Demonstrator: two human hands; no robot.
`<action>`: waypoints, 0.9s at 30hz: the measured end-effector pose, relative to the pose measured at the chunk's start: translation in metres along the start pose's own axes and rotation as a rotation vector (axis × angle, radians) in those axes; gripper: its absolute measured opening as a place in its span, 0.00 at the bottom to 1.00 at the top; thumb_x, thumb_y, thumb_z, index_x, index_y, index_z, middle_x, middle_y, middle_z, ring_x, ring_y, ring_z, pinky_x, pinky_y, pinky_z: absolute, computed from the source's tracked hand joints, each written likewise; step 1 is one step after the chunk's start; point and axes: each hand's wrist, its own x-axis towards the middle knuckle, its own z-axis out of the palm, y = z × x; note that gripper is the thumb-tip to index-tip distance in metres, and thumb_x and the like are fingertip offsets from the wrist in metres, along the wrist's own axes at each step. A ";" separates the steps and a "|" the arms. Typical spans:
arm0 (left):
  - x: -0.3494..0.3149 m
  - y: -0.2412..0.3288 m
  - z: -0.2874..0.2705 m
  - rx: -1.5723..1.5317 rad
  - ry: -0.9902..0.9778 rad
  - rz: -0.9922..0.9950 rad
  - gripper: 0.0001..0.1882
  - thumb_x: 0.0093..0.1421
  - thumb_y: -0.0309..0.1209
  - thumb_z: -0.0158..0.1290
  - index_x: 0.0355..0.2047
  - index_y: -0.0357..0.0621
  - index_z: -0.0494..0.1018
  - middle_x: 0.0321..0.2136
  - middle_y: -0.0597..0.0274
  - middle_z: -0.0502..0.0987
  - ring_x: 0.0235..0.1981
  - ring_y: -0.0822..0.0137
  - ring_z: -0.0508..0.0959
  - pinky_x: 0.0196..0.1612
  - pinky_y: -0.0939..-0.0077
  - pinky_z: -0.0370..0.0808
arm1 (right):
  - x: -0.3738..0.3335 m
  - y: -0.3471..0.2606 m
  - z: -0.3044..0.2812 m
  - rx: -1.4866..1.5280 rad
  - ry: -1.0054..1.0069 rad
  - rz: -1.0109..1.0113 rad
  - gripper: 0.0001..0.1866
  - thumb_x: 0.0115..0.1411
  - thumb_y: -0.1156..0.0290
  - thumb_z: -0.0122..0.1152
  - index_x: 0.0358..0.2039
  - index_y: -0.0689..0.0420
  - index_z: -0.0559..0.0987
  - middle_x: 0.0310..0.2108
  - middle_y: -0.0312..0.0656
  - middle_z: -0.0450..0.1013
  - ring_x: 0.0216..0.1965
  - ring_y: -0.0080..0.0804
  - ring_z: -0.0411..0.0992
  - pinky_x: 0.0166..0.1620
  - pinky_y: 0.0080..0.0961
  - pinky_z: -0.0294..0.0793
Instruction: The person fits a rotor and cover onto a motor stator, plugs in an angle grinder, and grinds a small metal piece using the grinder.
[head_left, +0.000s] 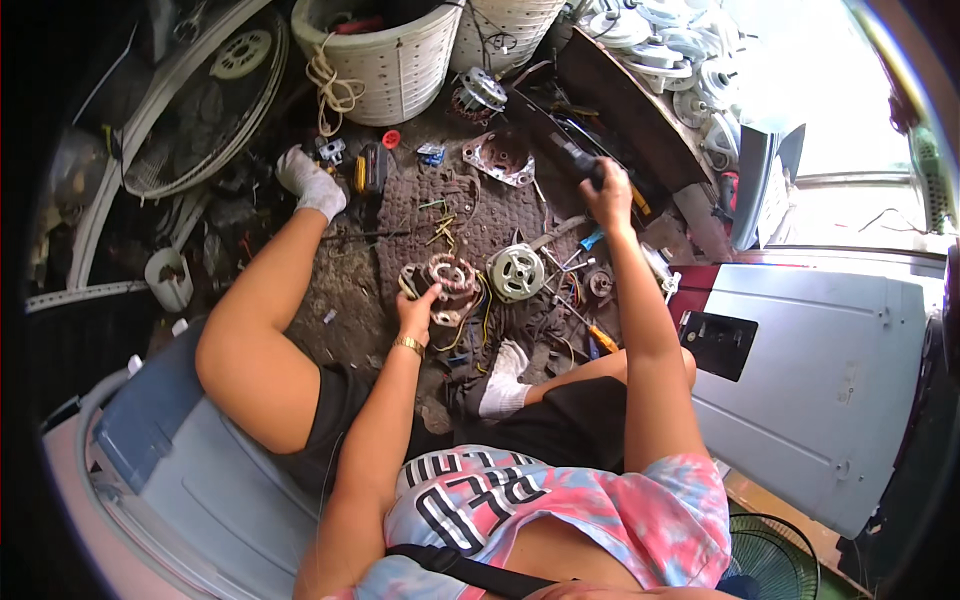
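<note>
Cluttering workshop floor [350,275]: motor parts [515,272]

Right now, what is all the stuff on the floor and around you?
Motor stator: one, copper windings, floor centre, under the left hand.
Motor end cover: one, silver, right of the stator.
Second motor cover: one, silver, further up the floor.
Washer tubs: two, white, top.
Screwdriver: one, orange handle, by the right knee.
Dark tool: one, black, gripped by the right hand.
Cup: one, white, left.
Fan: one, dark green, bottom right.
Socks: two, white, on the feet.
Left hand: on the stator.
Right hand: raised, closed round the tool.
</note>
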 end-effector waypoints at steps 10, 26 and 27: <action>0.052 -0.003 -0.003 -0.033 0.107 -0.154 0.39 0.55 0.35 0.70 0.61 0.31 0.64 0.59 0.43 0.71 0.57 0.51 0.74 0.58 0.58 0.72 | -0.078 -0.170 0.001 -0.121 -0.470 -0.274 0.23 0.45 0.63 0.73 0.44 0.49 0.79 0.39 0.41 0.71 0.43 0.44 0.73 0.40 0.40 0.80; 0.052 -0.004 -0.021 0.055 0.192 -0.040 0.41 0.55 0.35 0.69 0.62 0.30 0.62 0.62 0.40 0.68 0.62 0.47 0.70 0.62 0.59 0.69 | -0.063 -0.237 0.024 -0.308 -0.541 -0.288 0.22 0.44 0.60 0.75 0.40 0.49 0.80 0.45 0.40 0.71 0.48 0.44 0.73 0.42 0.42 0.80; 0.050 -0.005 -0.012 0.054 0.178 -0.047 0.41 0.55 0.35 0.69 0.62 0.30 0.62 0.62 0.40 0.68 0.62 0.47 0.70 0.62 0.59 0.69 | -0.065 -0.230 0.023 -0.319 -0.534 -0.279 0.22 0.44 0.60 0.76 0.41 0.49 0.80 0.45 0.40 0.71 0.48 0.44 0.73 0.42 0.42 0.80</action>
